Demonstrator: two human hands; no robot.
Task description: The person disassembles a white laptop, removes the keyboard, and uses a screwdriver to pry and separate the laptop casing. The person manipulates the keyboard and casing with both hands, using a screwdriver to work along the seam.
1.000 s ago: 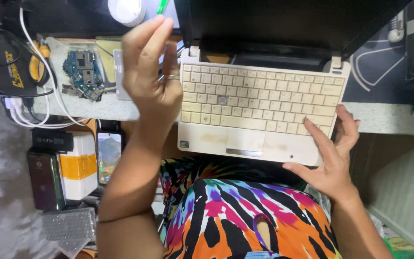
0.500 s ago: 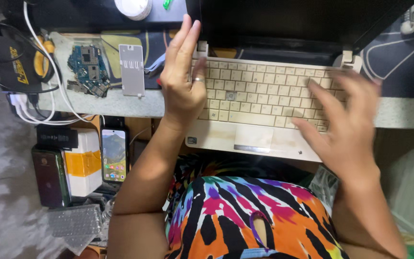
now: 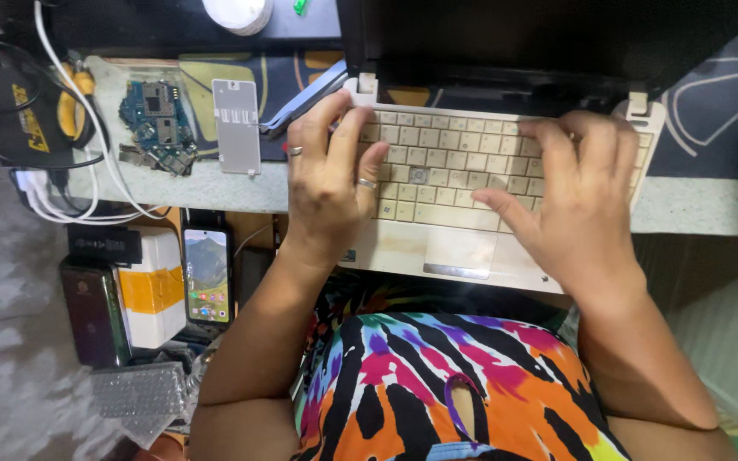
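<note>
The small cream-coloured laptop (image 3: 471, 196) sat in the upper middle of the frame, its front edge hanging past the table (image 3: 215, 188) rim, its dark screen tilted up toward the top. Both hands lay on its keyboard, well apart from each other and gripping nothing. The left hand (image 3: 330, 183) rested flat over the left keys, fingers spread, rings showing on two of them. The right hand (image 3: 578, 201) covered the right keys, thumb stretched toward the long bottom key, just above the touchpad (image 3: 459, 252).

Left of the laptop, on the table, lay a grey rectangular panel (image 3: 237, 126), and beside it a blue circuit board (image 3: 157, 124) with loose bits. White cables (image 3: 87, 137) ran down the far left. Below the table edge, at lower left, a lit phone (image 3: 207, 275) stood beside a white box banded in yellow tape (image 3: 154, 286).
</note>
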